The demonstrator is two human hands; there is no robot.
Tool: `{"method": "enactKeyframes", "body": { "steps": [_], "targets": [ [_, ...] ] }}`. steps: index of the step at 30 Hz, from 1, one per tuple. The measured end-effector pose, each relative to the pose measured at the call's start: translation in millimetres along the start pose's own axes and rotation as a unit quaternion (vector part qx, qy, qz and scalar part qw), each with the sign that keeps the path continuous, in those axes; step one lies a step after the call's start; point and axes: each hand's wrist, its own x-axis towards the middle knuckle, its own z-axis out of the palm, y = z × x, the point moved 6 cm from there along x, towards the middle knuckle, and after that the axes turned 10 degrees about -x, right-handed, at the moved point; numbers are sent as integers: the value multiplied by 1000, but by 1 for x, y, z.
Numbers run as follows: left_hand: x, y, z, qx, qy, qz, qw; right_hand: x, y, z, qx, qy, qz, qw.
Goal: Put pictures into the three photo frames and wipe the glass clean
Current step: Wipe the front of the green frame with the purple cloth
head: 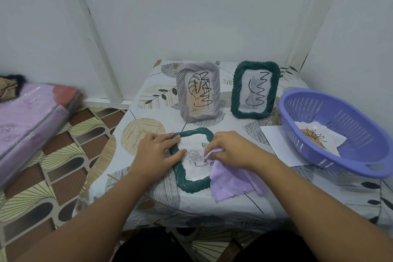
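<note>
Three photo frames sit on the table [148, 100]: a grey frame [198, 91] and a green frame [255, 89] stand upright at the back, side by side, each with black scribbles across the glass, while a second green frame [192, 159] lies flat near the front edge. The left hand [158, 151] presses on that flat frame's left rim with fingers straight, and the right hand [231, 148] grips a purple cloth [231, 181] against its glass. A purple basket [338, 132] at the right holds a picture [319, 138].

green frame [192, 185] flat, pictured | grey frame [198, 93], second green frame [255, 89] upright, scribbled | purple cloth [231, 183] on glass
</note>
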Motion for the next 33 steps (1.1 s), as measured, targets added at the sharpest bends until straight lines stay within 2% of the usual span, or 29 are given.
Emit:
{"method": "enactKeyframes", "body": {
  "steps": [4,9,14,19,24,29,33],
  "targets": [
    [0,0,0,3,2,2,1000,6,-5,4,-17,41,8,999],
    [0,0,0,7,-5,-1,1000,-1,2,4,4,-11,-10,1000],
    [0,0,1,12,-2,1,1000,6,-3,5,-15,44,4,999],
    [0,0,0,8,-4,1,1000,0,1,4,-1,-4,-12,1000],
    [0,1,0,11,-3,1,1000,6,-1,5,-10,49,8,999],
    [-1,3,-1,4,8,9,1000,-2,-4,7,16,-22,-18,999],
    [0,3,-2,9,6,13,1000,0,-2,3,0,27,-9,1000]
  ]
}}
